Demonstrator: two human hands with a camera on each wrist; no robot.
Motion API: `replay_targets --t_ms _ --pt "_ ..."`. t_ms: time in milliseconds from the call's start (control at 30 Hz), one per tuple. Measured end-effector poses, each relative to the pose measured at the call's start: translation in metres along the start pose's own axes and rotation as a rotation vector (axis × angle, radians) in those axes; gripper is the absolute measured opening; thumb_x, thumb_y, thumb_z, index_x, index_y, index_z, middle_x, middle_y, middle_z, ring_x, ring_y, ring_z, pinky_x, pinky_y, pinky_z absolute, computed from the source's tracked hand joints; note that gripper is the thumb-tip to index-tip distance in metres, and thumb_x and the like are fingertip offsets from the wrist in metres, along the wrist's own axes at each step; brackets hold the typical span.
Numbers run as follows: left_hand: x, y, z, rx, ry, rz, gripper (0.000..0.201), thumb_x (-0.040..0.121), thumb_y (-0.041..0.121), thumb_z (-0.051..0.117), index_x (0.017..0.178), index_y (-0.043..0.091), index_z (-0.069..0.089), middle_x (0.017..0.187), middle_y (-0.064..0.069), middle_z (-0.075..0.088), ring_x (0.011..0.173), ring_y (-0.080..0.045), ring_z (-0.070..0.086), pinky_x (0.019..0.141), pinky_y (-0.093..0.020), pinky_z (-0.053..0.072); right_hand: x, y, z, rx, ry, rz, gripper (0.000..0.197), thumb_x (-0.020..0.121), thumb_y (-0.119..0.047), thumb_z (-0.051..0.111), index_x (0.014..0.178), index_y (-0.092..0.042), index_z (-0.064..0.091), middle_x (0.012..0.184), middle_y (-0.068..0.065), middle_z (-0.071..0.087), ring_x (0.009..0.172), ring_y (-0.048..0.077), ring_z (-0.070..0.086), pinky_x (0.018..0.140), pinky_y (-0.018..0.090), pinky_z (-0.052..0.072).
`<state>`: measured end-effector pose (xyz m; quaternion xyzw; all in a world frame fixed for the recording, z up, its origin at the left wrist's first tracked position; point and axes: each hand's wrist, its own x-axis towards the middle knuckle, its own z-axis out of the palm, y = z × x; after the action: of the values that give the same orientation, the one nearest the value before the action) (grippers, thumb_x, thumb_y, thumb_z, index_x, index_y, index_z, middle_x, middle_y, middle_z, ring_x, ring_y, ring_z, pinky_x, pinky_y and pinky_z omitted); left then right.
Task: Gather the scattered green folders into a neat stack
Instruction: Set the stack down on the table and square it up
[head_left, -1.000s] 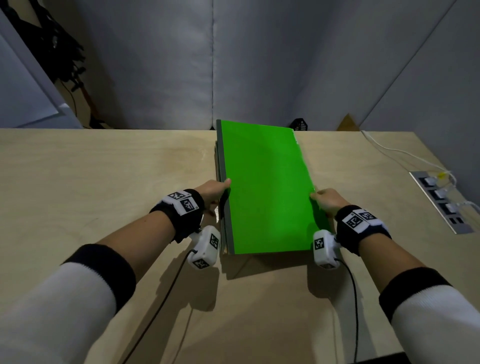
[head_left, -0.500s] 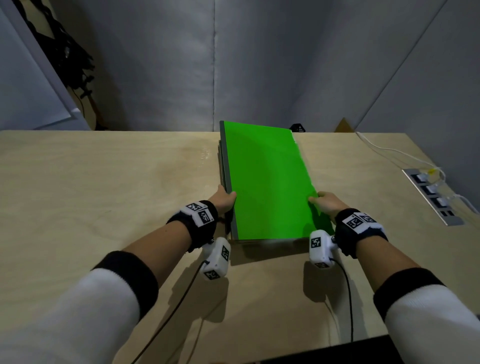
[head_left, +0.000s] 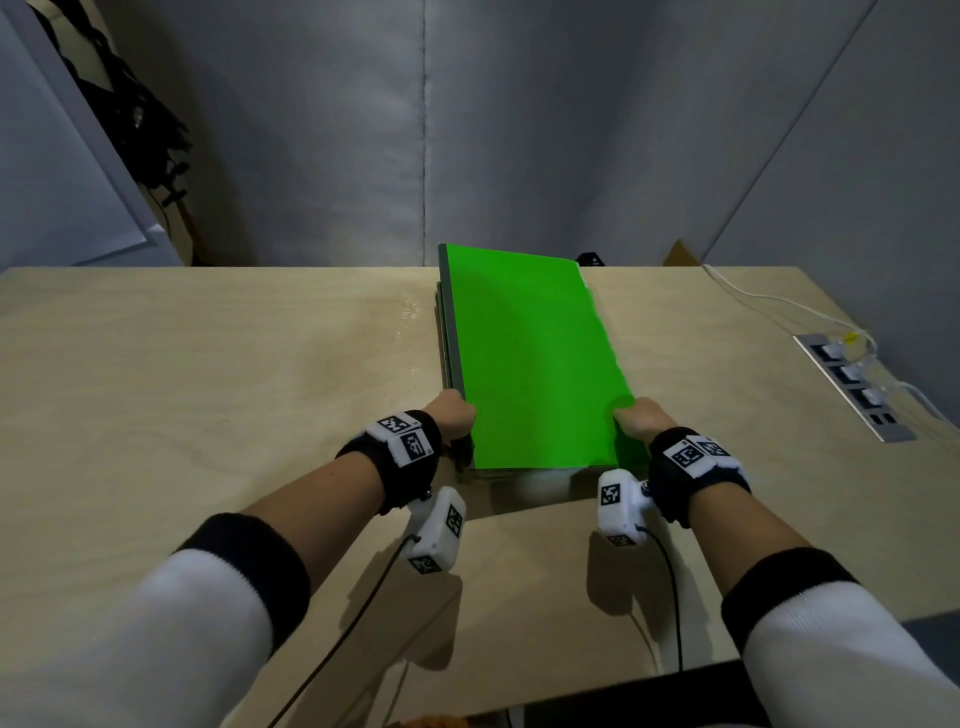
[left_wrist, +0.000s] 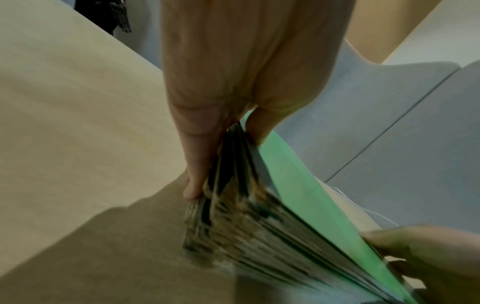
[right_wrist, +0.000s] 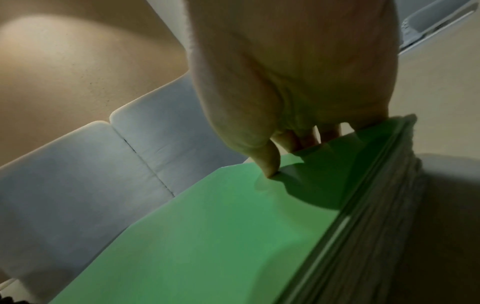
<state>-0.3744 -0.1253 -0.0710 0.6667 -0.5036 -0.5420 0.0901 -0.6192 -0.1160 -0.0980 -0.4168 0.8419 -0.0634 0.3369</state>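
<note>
While both hands, left hand (head_left: 456, 415) and right hand (head_left: 638, 420), grasp the stack of green folders (head_left: 530, 358) near the table (head_left: 208, 374) centre, squeeze evenly, tapping edges flush before releasing.

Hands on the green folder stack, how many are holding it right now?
2. The left hand grips the green folder stack at its near left edge; the right hand grips its near right edge, thumb on the top cover. Fingers underneath are hidden.
</note>
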Motion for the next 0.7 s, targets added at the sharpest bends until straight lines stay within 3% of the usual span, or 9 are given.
replay_targets --t_ms 167,267,333,400,467,500,567,700 --pt "0.002 -0.002 0.001 -0.030 0.020 -0.024 0.035 0.098 0.008 0.036 0.064 0.017 0.035 0.069 -0.002 0.040 0.059 -0.015 0.042 0.089 -0.043 0.049 0.001 0.001 -0.001 0.010 -0.012 -0.012 0.019 0.097 -0.019 0.042 0.095 0.000 0.046 0.098 0.017 0.048 0.091 0.025 0.047 0.076 0.032 0.035" --pt "0.000 -0.001 -0.002 -0.034 -0.001 -0.012 0.035 0.098 0.009 0.036 0.064 0.017 0.035 0.070 -0.001 0.040 0.059 -0.015 0.042 0.087 -0.042 0.049 -0.001 0.002 0.000 0.009 -0.020 -0.025 0.022 0.098 -0.022 0.041 0.096 -0.001 0.049 0.099 0.018 0.049 0.092 0.025 0.048 0.078 0.031 0.035" --pt "-0.001 -0.002 -0.003 -0.021 -0.007 -0.001 0.036 0.099 0.009 0.036 0.063 0.015 0.035 0.067 -0.004 0.041 0.058 -0.017 0.041 0.081 -0.040 0.047 -0.003 0.002 0.001 -0.006 -0.031 -0.020 0.032 0.098 -0.025 0.041 0.105 0.004 0.052 0.110 0.022 0.052 0.097 0.028 0.051 0.079 0.031 0.036" --pt "-0.002 -0.003 -0.005 0.012 -0.055 -0.010 0.040 0.099 0.010 0.034 0.060 0.011 0.036 0.048 -0.007 0.044 0.054 -0.022 0.039 0.076 -0.038 0.042 -0.008 0.000 0.000 -0.032 -0.021 -0.011 0.044 0.099 -0.027 0.040 0.123 0.008 0.050 0.129 0.026 0.052 0.108 0.033 0.054 0.084 0.033 0.040" --pt "-0.004 -0.005 -0.008 0.025 -0.086 -0.014 0.044 0.100 0.012 0.034 0.056 0.007 0.037 0.025 -0.002 0.039 0.050 -0.025 0.038 0.073 -0.037 0.040 -0.013 -0.004 0.000 -0.059 -0.012 -0.012 0.046 0.100 -0.027 0.039 0.127 0.009 0.048 0.134 0.026 0.050 0.117 0.036 0.053 0.094 0.036 0.042" --pt "-0.005 -0.006 -0.009 0.023 -0.092 -0.012 0.044 0.100 0.013 0.034 0.057 0.006 0.038 0.021 0.000 0.038 0.050 -0.026 0.038 0.072 -0.037 0.041 -0.015 -0.006 0.000 -0.064 -0.007 -0.011 0.046 0.099 -0.027 0.040 0.128 0.008 0.048 0.135 0.026 0.050 0.120 0.037 0.052 0.096 0.036 0.042" --pt "-0.007 -0.007 -0.010 0.029 -0.095 0.015 0.042 0.100 0.015 0.036 0.059 0.007 0.040 0.024 -0.001 0.042 0.052 -0.026 0.041 0.072 -0.038 0.043 -0.019 -0.010 0.000 -0.084 0.010 -0.016 0.048 0.098 -0.030 0.043 0.130 0.007 0.047 0.136 0.026 0.049 0.121 0.038 0.051 0.098 0.038 0.043" --pt "-0.013 -0.006 -0.013 0.005 -0.104 0.037 0.038 0.098 0.019 0.041 0.063 0.007 0.043 0.058 -0.010 0.044 0.056 -0.024 0.044 0.069 -0.035 0.045 -0.028 -0.025 0.002 -0.157 0.097 -0.040 0.052 0.095 -0.032 0.047 0.135 0.001 0.043 0.143 0.024 0.037 0.129 0.040 0.041 0.106 0.041 0.037"
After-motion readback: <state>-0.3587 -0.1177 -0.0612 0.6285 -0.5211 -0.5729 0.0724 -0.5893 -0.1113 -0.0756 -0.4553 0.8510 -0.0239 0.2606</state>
